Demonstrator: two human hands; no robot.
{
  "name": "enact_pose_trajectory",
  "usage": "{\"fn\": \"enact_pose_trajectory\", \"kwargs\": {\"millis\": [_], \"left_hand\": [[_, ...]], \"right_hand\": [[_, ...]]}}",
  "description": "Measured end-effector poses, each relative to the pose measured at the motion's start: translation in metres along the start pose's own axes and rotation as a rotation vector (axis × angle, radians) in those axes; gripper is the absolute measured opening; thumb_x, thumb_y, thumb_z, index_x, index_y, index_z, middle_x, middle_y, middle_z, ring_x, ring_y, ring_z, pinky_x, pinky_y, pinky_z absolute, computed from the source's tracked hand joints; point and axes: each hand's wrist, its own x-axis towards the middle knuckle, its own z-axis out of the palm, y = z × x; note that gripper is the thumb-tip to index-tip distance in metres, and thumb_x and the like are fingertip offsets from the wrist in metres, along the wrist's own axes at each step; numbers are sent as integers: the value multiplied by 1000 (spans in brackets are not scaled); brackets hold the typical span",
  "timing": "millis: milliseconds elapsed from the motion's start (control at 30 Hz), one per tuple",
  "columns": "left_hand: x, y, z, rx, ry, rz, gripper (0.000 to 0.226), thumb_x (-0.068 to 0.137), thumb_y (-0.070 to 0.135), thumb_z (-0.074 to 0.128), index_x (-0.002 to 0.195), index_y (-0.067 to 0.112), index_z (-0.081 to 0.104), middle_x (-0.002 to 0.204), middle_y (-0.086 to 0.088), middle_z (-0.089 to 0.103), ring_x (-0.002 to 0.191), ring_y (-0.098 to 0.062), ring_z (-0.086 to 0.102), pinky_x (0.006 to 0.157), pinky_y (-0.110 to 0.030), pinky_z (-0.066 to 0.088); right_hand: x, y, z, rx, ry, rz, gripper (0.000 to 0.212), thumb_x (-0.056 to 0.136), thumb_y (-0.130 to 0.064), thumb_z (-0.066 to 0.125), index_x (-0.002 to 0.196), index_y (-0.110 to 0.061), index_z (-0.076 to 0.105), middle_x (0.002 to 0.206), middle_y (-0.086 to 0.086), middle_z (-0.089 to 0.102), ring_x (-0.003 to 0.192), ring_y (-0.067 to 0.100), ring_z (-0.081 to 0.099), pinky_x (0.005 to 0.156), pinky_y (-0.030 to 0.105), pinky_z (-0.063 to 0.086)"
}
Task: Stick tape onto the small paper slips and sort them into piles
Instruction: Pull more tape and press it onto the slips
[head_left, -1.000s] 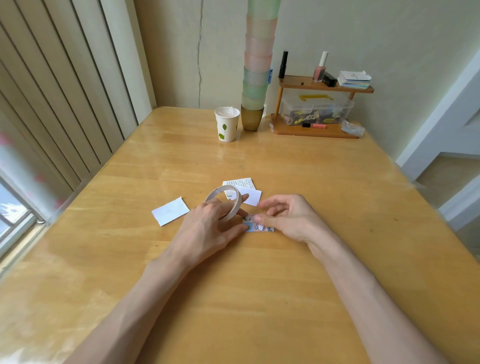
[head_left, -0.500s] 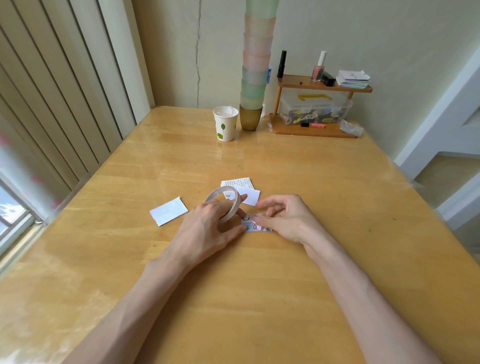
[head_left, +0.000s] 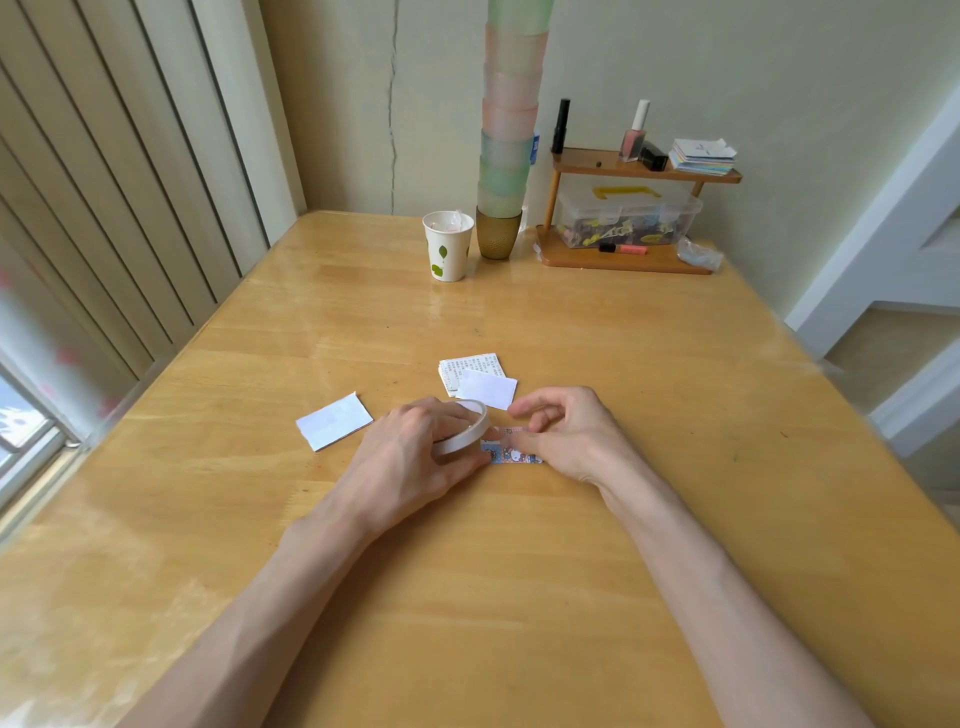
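Tape roll (head_left: 464, 435) sits tilted in the left hand (head_left: 410, 462), fingers curled round its rim, low over the wooden table (head_left: 519, 571) and touching the left end of the patterned slip (head_left: 511, 453). Right hand (head_left: 566, 436), fingers half curled, pins that slip flat with thumb and fingertips. 1 blank white slip (head_left: 335, 421) lies left of the hands; a small pile of slips (head_left: 478, 379) lies just behind them.

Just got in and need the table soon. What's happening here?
A person is taping paper slips. Their left hand grips a tape roll against a small patterned slip on the table, while the right hand rests on that slip. A blank white slip lies to the left; a small pile sits beyond the hands.
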Motion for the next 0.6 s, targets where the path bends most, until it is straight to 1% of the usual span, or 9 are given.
{"fn": "enact_pose_trajectory", "kwargs": {"millis": [100, 200, 233, 333, 400, 467, 533, 600], "left_hand": [[0, 0, 0, -4, -3, 11, 16, 92, 38, 76, 108, 39, 78, 117, 27, 71, 106, -2, 63, 74, -30, 52], [0, -2, 1, 16, -15, 8, 14, 93, 42, 73, 104, 34, 79, 120, 28, 70, 109, -6, 65, 76, -33, 54], [0, -3, 1, 37, -25, 3, 19, 94, 46, 69, 104, 33, 78, 121, 28, 69, 110, -6, 64, 76, -35, 54], [0, -3, 2, 98, -62, -4, 49, 92, 66, 45, 107, 34, 79, 124, 29, 67, 109, -6, 62, 75, -36, 54], [0, -3, 3, 103, -70, -3, 58, 90, 69, 37, 108, 34, 79, 124, 30, 67, 109, -6, 61, 75, -35, 54], [0, -3, 3, 106, -71, -1, 55, 92, 69, 40, 110, 34, 78, 125, 30, 66, 109, -5, 61, 76, -34, 54], [0, -4, 3, 111, -74, 8, 44, 97, 64, 49, 112, 33, 77, 126, 29, 66, 109, -5, 60, 76, -33, 53], [0, -3, 2, 107, -76, 5, 38, 99, 60, 53, 112, 34, 77, 125, 29, 66, 108, -4, 60, 75, -33, 53]], "right_hand": [[-1, -1, 0, 2, -1, 4, 32, 78, -26, 92, 105, -23, 76, 76, -8, 57, 57, -1, 54, 57, 17, 42], [-2, -1, -1, 3, -7, 8, 32, 77, -27, 93, 104, -24, 76, 76, -8, 58, 58, 0, 54, 58, 19, 42], [-1, -1, -1, 5, -7, 12, 32, 77, -26, 93, 104, -24, 76, 77, -8, 58, 59, 1, 55, 58, 19, 43], [1, 0, -1, 2, -3, 19, 28, 78, -23, 92, 101, -26, 76, 77, -9, 60, 61, 5, 55, 61, 22, 44], [2, 2, -2, -4, -1, 19, 27, 79, -21, 91, 101, -27, 77, 77, -10, 60, 60, 4, 55, 61, 21, 44], [2, 2, -4, 2, -6, 21, 26, 80, -20, 90, 101, -27, 77, 76, -11, 61, 59, 1, 55, 60, 19, 44], [1, 3, -7, 29, -22, 22, 25, 81, -19, 89, 101, -27, 77, 77, -10, 62, 56, -2, 54, 58, 15, 43], [-1, 2, -10, 60, -39, 25, 25, 81, -21, 89, 103, -27, 77, 79, -10, 62, 58, -2, 55, 57, 11, 42]]}}
